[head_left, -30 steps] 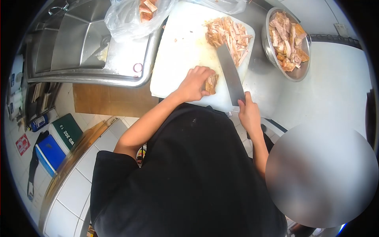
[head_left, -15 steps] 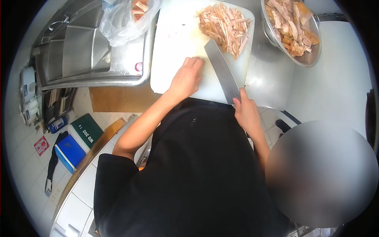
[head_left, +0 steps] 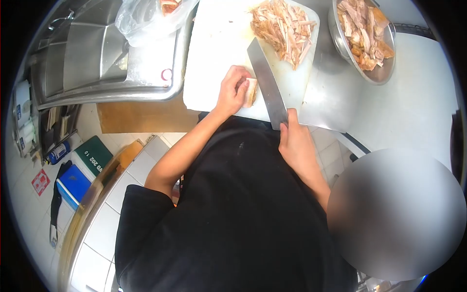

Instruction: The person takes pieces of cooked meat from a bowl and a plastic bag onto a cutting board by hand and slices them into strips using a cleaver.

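Observation:
My left hand (head_left: 234, 90) is closed around a small piece of cooked meat (head_left: 251, 93), holding it on the white cutting board (head_left: 209, 58) near the front edge. A wide cleaver (head_left: 267, 82) is gripped by its handle in my right hand (head_left: 296, 135); the handle itself is hidden by the fingers. The blade slants across the board just right of the meat piece, with a narrow gap visible between them. Beyond the blade lies a heap of sliced meat strips (head_left: 284, 31) at the board's far right.
A metal bowl of meat pieces (head_left: 367, 36) stands right of the board on the steel counter (head_left: 331, 92). To the left are a steel sink (head_left: 92, 53), a clear plastic bag (head_left: 146, 24) with meat, and a small red-and-white ring-shaped item (head_left: 167, 74).
My left hand has turned, bringing the meat piece into sight beside the blade. The cleaver has shifted slightly left in the picture, and the whole view has moved a little.

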`<act>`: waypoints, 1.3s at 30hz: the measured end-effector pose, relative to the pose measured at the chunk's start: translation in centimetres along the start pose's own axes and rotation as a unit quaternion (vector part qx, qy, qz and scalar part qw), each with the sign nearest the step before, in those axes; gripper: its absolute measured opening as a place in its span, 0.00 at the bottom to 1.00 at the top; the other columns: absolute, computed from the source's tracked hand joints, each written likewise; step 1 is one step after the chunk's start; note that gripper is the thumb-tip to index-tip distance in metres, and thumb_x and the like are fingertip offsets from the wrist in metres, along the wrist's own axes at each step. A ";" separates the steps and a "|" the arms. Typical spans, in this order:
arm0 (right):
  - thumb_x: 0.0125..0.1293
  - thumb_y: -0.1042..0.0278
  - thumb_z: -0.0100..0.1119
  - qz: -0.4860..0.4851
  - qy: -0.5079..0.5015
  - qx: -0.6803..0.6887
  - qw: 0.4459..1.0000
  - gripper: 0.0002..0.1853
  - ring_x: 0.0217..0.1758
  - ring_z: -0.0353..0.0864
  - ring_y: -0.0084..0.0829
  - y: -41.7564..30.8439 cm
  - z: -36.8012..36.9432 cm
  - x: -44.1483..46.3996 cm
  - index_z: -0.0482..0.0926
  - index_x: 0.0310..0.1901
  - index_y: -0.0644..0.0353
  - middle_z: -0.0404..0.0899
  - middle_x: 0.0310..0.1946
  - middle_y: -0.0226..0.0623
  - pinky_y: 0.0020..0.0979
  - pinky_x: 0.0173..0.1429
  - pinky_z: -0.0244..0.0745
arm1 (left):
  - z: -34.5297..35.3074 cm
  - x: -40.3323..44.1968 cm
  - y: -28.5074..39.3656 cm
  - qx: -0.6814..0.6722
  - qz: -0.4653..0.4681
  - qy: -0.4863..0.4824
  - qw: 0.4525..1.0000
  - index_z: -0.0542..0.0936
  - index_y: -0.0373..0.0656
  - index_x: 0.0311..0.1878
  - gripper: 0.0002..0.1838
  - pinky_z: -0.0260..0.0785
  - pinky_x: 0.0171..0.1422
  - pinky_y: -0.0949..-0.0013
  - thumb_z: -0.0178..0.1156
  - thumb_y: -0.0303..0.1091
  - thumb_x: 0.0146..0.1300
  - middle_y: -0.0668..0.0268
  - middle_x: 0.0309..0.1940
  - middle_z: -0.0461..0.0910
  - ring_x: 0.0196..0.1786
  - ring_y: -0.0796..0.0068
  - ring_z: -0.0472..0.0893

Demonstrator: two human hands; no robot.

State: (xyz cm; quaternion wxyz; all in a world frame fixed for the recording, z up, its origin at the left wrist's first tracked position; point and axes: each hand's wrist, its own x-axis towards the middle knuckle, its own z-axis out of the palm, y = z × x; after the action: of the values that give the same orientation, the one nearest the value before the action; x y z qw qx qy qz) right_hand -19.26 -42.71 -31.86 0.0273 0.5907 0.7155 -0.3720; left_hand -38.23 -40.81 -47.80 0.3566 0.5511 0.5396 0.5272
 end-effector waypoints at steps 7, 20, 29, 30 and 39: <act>0.68 0.77 0.51 0.014 0.044 -0.001 0.999 0.11 0.27 0.78 0.63 -0.4 1.2 -0.3 0.63 0.49 0.66 0.77 0.20 0.59 0.57 0.33 0.70 | -0.6 -0.2 0.7 -0.084 -0.087 -0.114 0.986 0.75 0.35 0.46 0.09 0.76 0.42 0.71 0.56 0.20 0.62 0.58 0.45 0.73 0.44 0.68 0.77; 0.57 0.82 0.50 0.118 0.007 -0.040 0.992 0.15 0.26 0.80 0.61 -4.3 2.0 -3.2 0.62 0.46 0.66 0.78 0.20 0.58 0.57 0.32 0.73 | -1.0 -0.5 0.9 -0.023 0.004 -0.182 0.983 0.73 0.34 0.47 0.10 0.72 0.44 0.63 0.56 0.20 0.62 0.53 0.45 0.73 0.40 0.57 0.78; 0.56 0.82 0.53 0.148 0.000 -0.056 0.987 0.17 0.25 0.82 0.55 -6.0 2.2 -5.3 0.63 0.47 0.65 0.78 0.19 0.52 0.52 0.30 0.77 | -0.3 -0.5 0.4 -0.011 0.023 -0.207 0.978 0.73 0.35 0.48 0.12 0.74 0.40 0.63 0.58 0.17 0.60 0.54 0.45 0.74 0.34 0.56 0.79; 0.55 0.81 0.54 0.155 -0.011 -0.064 0.986 0.18 0.25 0.82 0.55 -6.3 2.1 -5.9 0.63 0.48 0.65 0.79 0.20 0.51 0.51 0.30 0.78 | -0.2 -0.4 0.6 -0.004 0.026 -0.200 0.979 0.74 0.35 0.47 0.12 0.74 0.39 0.63 0.58 0.18 0.60 0.54 0.45 0.75 0.34 0.57 0.79; 0.63 0.77 0.48 0.167 -0.007 -0.043 0.985 0.10 0.22 0.83 0.50 -5.8 3.6 -4.6 0.65 0.46 0.65 0.79 0.19 0.49 0.47 0.27 0.78 | 0.3 -0.4 0.7 0.005 0.041 -0.203 0.978 0.74 0.34 0.46 0.10 0.74 0.37 0.66 0.58 0.18 0.61 0.54 0.43 0.75 0.32 0.60 0.79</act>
State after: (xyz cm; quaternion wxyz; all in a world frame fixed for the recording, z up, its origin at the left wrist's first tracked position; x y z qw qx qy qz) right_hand -24.36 -48.73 -29.35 0.1194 0.6978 0.6215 -0.3355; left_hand -37.74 -41.25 -47.25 0.4338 0.6706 0.4353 0.4155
